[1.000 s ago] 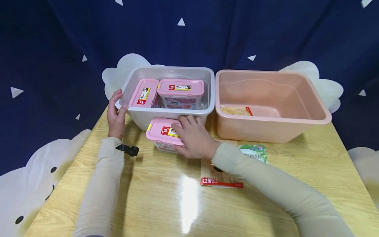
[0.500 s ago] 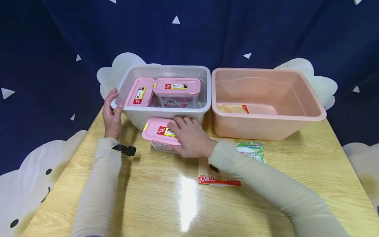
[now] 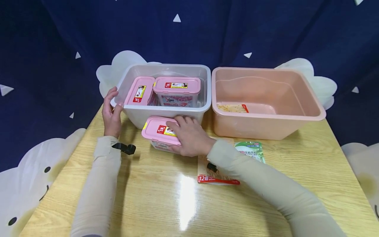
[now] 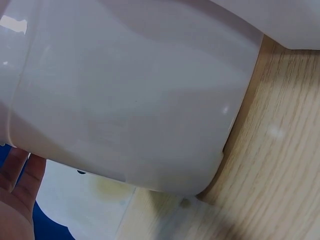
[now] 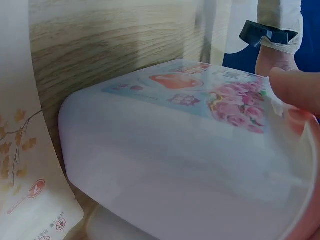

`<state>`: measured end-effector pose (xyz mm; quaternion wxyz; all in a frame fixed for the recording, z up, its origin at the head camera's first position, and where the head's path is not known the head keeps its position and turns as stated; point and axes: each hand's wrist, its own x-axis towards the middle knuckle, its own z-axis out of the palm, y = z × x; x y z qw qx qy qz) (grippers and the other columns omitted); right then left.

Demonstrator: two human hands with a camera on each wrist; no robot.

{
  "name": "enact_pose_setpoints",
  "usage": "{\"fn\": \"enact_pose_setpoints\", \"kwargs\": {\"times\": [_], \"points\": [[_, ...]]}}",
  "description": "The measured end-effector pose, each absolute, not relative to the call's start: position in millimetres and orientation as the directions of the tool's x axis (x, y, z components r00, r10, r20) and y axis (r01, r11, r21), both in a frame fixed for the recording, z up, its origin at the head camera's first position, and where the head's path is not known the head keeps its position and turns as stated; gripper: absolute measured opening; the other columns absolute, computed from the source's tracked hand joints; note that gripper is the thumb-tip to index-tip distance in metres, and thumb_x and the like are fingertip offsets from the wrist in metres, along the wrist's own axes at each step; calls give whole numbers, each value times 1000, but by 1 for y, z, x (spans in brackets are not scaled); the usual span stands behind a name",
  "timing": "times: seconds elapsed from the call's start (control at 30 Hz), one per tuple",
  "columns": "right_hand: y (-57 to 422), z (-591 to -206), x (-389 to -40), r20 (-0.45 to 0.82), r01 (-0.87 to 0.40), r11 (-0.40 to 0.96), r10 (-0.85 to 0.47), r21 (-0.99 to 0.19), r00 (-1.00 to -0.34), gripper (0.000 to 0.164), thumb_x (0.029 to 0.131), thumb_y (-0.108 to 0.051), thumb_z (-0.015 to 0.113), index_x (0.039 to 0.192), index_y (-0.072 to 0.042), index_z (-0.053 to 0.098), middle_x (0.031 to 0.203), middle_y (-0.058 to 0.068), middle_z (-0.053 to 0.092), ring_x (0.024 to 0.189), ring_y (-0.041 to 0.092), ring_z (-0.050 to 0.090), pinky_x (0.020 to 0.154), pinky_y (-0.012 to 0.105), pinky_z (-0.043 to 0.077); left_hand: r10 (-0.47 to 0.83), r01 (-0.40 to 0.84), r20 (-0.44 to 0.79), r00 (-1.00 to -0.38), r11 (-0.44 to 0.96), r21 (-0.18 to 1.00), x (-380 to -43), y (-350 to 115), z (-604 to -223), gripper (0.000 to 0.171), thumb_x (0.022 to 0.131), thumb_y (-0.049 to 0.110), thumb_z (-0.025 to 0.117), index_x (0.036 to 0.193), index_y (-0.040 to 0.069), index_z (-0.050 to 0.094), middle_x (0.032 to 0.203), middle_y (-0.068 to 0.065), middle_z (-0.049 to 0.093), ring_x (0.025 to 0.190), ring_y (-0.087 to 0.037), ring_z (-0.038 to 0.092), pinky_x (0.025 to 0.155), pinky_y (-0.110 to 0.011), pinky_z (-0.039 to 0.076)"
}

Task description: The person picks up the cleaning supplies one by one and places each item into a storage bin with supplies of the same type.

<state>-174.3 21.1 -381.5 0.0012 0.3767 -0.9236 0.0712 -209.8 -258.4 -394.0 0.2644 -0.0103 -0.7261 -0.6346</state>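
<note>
Dark blue cloth printed with small white triangles fills the top of the head view, with pale cloud shapes at both sides, and a light wood table spreads below it, a bright streak of glare near the bottom centre. Left of centre stands a whitish bin; just beside it, towards the right of the frame, stands a peach bin.

Near the middle of the frame, in front of the whitish bin, is a pink-lidded tub, lid uppermost. The right hand holds it by its right end, fingers over the lid and thumb at the front side. The right wrist view shows that thumb at the lid's edge and pink flowers printed on the tub's wall.

The left hand touches the whitish bin's near left corner, thumb apart from the fingers; whether it grips the rim or merely rests there, I cannot tell.

Inside that bin sit two more pink-lidded tubs, one at the left, the other crosswise beside it. A printed packet lies in the peach bin. Below the bins, partly under the right sleeve, are a red-edged beige packet and a green-and-white packet.
</note>
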Motion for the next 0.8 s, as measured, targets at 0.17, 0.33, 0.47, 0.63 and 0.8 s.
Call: {"fn": "enact_pose_setpoints", "kwargs": {"times": [0.17, 0.33, 0.47, 0.63, 0.8], "points": [[20, -380, -171, 63, -684, 721, -682, -113, -729, 82, 83, -56, 68, 150, -22, 35, 149, 6, 39, 125, 30, 45, 100, 49, 40, -316, 348, 396, -862, 198, 916, -205, -254, -387, 52, 89, 11, 47, 137, -8, 45, 156, -8, 40, 141, -18, 37, 120, -36, 33], [16, -382, -167, 56, -673, 731, -672, -111, -739, 80, 85, -54, 67, 151, -21, 35, 150, 9, 38, 126, 33, 44, 102, 53, 39, -326, 343, 390, -861, 196, 919, -217, -267, -405, 49, 90, 12, 48, 137, 1, 49, 155, 0, 41, 142, -15, 37, 120, -36, 33], [15, -384, -167, 86, -671, 730, -666, -126, -741, 81, 84, -56, 69, 150, -19, 38, 149, 11, 40, 126, 33, 45, 101, 51, 39, -321, 351, 401, -858, 204, 914, -222, -273, -412, 48, 90, 14, 49, 137, 5, 50, 155, 5, 41, 142, -14, 36, 120, -37, 33], [15, -383, -172, 111, -703, 700, -694, -129, -711, 81, 85, -60, 66, 150, -19, 40, 148, 12, 42, 123, 32, 45, 97, 49, 40, -337, 350, 399, -853, 199, 915, -221, -274, -408, 49, 89, 14, 48, 137, 5, 50, 155, 4, 41, 142, -15, 36, 120, -36, 33], [23, -379, -172, 78, -717, 681, -715, -147, -695, 77, 87, -58, 64, 150, -20, 40, 147, 11, 42, 124, 31, 44, 98, 48, 39, -310, 352, 402, -862, 205, 913, -210, -262, -394, 51, 89, 10, 47, 138, -6, 46, 157, -7, 39, 144, -18, 35, 122, -36, 30]]}}
